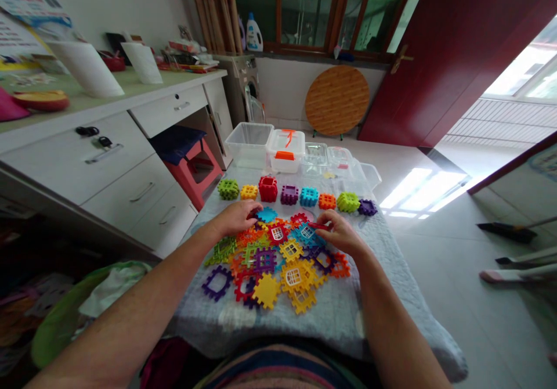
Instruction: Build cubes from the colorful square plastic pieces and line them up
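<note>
At the far left edge of a loose pile of coloured plastic interlocking tiles, my left hand (241, 217) has its fingers curled beside a light blue tile (267, 214). Its fingertips are partly hidden, so what they grip does not show clearly. My right hand (342, 233) is at the pile's right side, pinching a red tile (319, 226) seen nearly edge-on. Beneath it lies a blue window tile (306, 232). Nearer me are a yellow window tile (294, 277), a solid yellow tile (267, 291) and a dark purple frame tile (217, 283).
Behind the pile stands a row of tile stacks, among them a tall red one (268, 189) and a green one (348, 201). Clear plastic boxes (249, 145) line the table's far end. A pink stool (191, 165) and a white desk (117, 168) are on the left.
</note>
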`<state>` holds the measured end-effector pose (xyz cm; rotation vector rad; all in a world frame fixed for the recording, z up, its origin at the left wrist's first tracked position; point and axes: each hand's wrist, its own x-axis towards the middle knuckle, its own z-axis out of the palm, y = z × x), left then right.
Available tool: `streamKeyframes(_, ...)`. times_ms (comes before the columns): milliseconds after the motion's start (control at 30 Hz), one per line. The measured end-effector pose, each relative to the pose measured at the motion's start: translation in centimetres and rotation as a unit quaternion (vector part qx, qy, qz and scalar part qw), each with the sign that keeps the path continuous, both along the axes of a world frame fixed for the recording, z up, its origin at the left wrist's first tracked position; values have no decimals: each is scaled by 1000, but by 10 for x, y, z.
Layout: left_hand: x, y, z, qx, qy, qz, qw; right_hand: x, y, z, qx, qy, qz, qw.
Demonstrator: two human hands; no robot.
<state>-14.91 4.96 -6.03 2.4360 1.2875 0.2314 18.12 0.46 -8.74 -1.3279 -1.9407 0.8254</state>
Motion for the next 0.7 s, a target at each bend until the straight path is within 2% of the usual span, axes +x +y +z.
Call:
streamKeyframes(100, -3, -2, 4, 9, 1, 19, 1000, -2, -3, 3, -15, -41, 59, 997)
streamKeyframes(233, 2, -14, 16, 42, -18, -5, 999, -2, -5, 6, 13, -85, 36, 996)
streamKeyframes(367, 25, -37, 25, 58, -13, -9, 998, -5, -7, 5, 55, -143, 37, 987)
streamKeyframes(533, 52, -51, 12, 58, 69, 4, 996, -11, -9, 1, 66, -116, 25, 991)
streamKeyframes(633, 56, -50, 8, 57, 54, 22, 997, -14, -9, 0, 68, -91, 17, 993)
streamKeyframes(700, 56, -50, 11, 47, 33, 29, 998, -16, -10, 1, 68, -75, 17, 995)
